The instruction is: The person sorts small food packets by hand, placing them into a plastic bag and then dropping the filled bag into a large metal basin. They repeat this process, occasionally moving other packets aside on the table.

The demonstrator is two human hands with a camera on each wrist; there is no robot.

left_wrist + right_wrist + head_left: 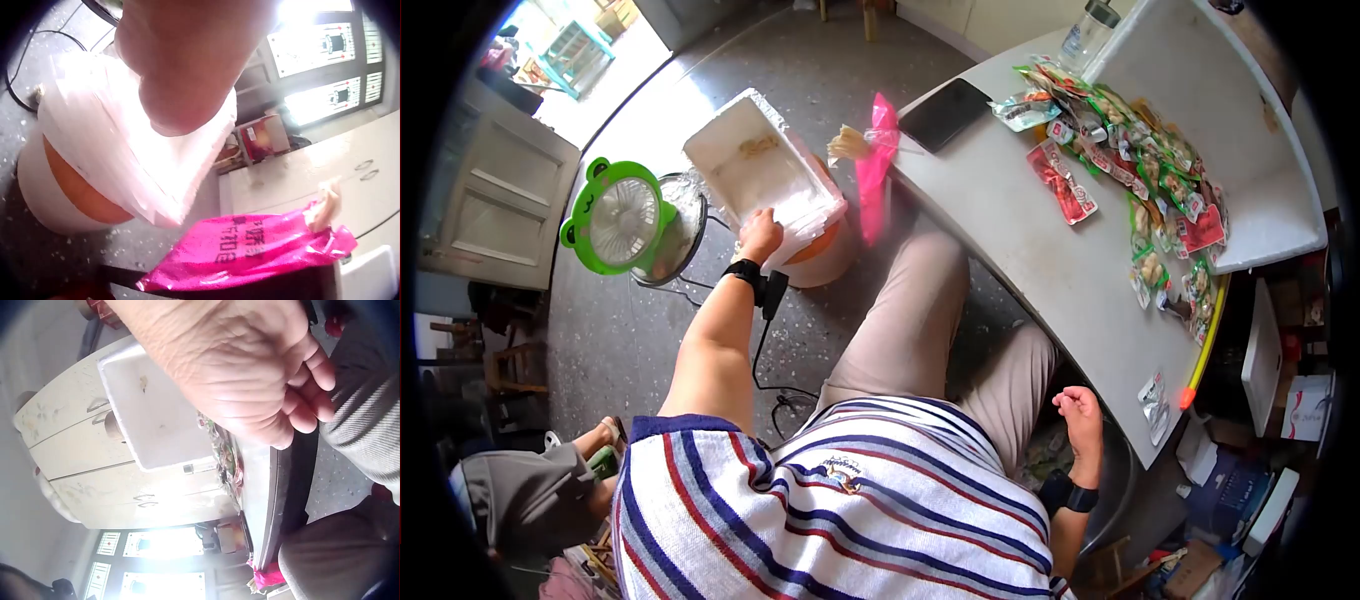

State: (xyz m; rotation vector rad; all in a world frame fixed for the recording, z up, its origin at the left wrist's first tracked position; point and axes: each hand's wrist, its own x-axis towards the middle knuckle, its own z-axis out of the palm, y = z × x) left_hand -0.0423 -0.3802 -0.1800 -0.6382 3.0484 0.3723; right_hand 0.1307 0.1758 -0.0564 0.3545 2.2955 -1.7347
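Observation:
My left hand (pixel 761 237) is at the near edge of a white foam box (pixel 745 100), its fingers bent. In the left wrist view the hand (pixel 187 69) covers part of the bright box, and its fingertips are hidden, so I cannot tell what they hold. The box sits on a round white and orange bucket (pixel 81 194). My right hand (pixel 1082 415) hangs beside the table edge with loosely curled fingers and nothing in them. Many small snack packets (pixel 1140 150) lie heaped on the table (pixel 1020 220), with a red packet (pixel 1060 182) nearer its middle.
A pink plastic bag (pixel 877 170) hangs at the table's corner, near a black phone (pixel 946 115). Another large white foam box (pixel 1260 130) lies on its side behind the packets. A green fan (pixel 618 218) stands left of the bucket. A silver packet (pixel 1154 405) lies near the right end.

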